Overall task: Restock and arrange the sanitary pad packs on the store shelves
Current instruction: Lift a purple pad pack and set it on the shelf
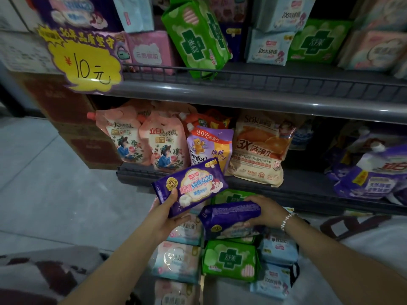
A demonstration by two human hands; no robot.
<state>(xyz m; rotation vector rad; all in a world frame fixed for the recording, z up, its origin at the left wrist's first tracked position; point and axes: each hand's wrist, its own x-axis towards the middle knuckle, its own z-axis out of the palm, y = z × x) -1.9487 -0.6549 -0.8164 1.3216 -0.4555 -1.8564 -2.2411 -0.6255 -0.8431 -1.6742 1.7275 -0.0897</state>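
My left hand (pixel 170 213) grips a purple pad pack (pixel 190 187) by its lower edge, face up, in front of the lower shelf. My right hand (pixel 265 211) holds a second purple pad pack (pixel 231 213) on its side, just above a pile of packs. That pile holds green packs (pixel 230 259), pale pink packs (pixel 177 261) and light blue packs (pixel 278 247). On the upper shelf (pixel 253 93) a green pack (pixel 198 36) leans tilted between pink packs (pixel 150 52) and light blue packs (pixel 269 48).
The lower shelf (pixel 286 190) carries detergent refill pouches: pink ones (pixel 145 142), a purple Comfort pouch (pixel 209 146) and an orange-printed bag (pixel 261 148). A yellow 10-yuan price sign (pixel 88 62) hangs at the upper shelf's left end. Brown cartons (pixel 72 119) stand left; grey floor (pixel 44 183) beyond.
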